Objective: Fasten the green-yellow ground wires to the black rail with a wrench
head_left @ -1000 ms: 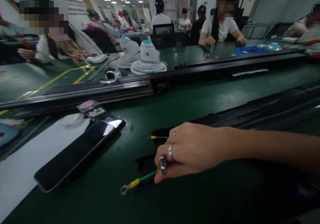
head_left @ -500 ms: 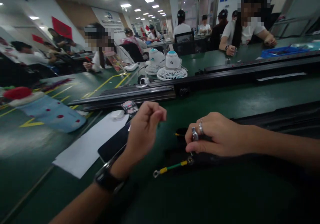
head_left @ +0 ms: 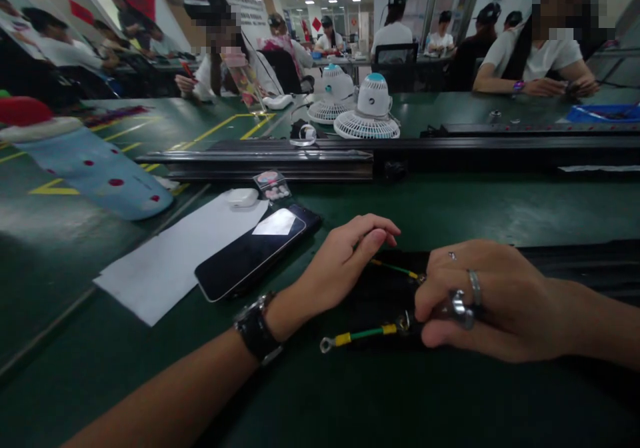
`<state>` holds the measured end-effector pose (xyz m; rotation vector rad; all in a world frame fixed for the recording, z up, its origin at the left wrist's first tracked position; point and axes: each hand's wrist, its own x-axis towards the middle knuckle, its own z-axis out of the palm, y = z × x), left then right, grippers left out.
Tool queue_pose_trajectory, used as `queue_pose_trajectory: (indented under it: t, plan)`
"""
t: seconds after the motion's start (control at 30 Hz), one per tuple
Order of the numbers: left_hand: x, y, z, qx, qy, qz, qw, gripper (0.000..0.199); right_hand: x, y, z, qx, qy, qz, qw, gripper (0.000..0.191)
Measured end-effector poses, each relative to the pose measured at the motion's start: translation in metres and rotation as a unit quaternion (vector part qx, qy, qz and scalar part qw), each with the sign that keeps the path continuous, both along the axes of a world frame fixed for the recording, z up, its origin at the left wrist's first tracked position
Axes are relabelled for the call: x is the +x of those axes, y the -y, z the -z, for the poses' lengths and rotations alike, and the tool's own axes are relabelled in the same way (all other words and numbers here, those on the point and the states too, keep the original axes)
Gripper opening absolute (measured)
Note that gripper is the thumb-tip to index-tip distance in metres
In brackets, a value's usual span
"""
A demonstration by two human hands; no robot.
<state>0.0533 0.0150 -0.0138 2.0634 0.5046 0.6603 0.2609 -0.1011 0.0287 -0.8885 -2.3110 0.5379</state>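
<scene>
While right hand (head_left: 493, 301) pins wire (head_left: 367, 334), left hand (head_left: 345, 261) apparently touching.

desk (head_left: 500, 208): dark green, with yellow lines at ten o'clock
wire (head_left: 367, 334): green with yellow sleeves — silver ring end
phone (head_left: 255, 255): glossy black
paper sheet (head_left: 170, 265): plain white
stocking (head_left: 85, 161): pale blue with red dots — white cuff, red top
fans (head_left: 367, 111): white, teal caps
watch strap (head_left: 256, 331): black

Factory assembly floor, long green workbench (head_left: 500, 208), black conveyor rail (head_left: 260, 161), seated co-workers (head_left: 540, 55), 2 desk fans (head_left: 367, 111)
</scene>
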Motion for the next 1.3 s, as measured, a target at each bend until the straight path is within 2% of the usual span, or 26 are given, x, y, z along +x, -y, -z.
queue_pose_trajectory:
  t: [0.13, 0.4, 0.6, 0.7, 0.8, 0.9, 1.17, 1.3]
  plan:
    - [0.001, 0.001, 0.0, -0.028, -0.004, 0.04, 0.999, 0.031, 0.0, 0.001, 0.0, 0.006, -0.003, -0.013, 1.0, 0.015]
    - [-0.001, 0.007, -0.003, -0.077, 0.017, 0.077, 0.994, 0.039, -0.002, 0.002, 0.003, 0.013, 0.024, -0.02, 0.999, 0.013]
    - [-0.002, 0.007, -0.004, -0.086, 0.019, 0.095, 0.992, 0.04, 0.0, -0.002, -0.006, 0.102, 0.113, -0.078, 0.985, 0.011]
    - [-0.002, 0.006, -0.004, -0.082, 0.021, 0.097, 0.992, 0.039, 0.001, -0.001, -0.009, 0.075, 0.076, -0.058, 0.993, 0.015]
    - [-0.002, 0.006, -0.004, -0.063, 0.017, 0.097, 0.993, 0.036, 0.002, 0.001, -0.008, 0.026, 0.026, 0.004, 0.999, 0.018]
    - [-0.002, 0.006, -0.003, -0.047, 0.014, 0.096, 0.994, 0.035, 0.001, 0.002, -0.006, -0.006, 0.025, 0.038, 0.999, 0.019]
    - [-0.002, 0.006, -0.001, -0.051, 0.029, 0.102, 0.993, 0.035, -0.005, 0.0, -0.005, 0.012, 0.042, 0.003, 0.999, 0.026]
    - [-0.003, 0.005, -0.001, -0.047, 0.032, 0.113, 0.992, 0.034, -0.005, 0.0, -0.006, 0.017, 0.064, -0.016, 0.998, 0.022]
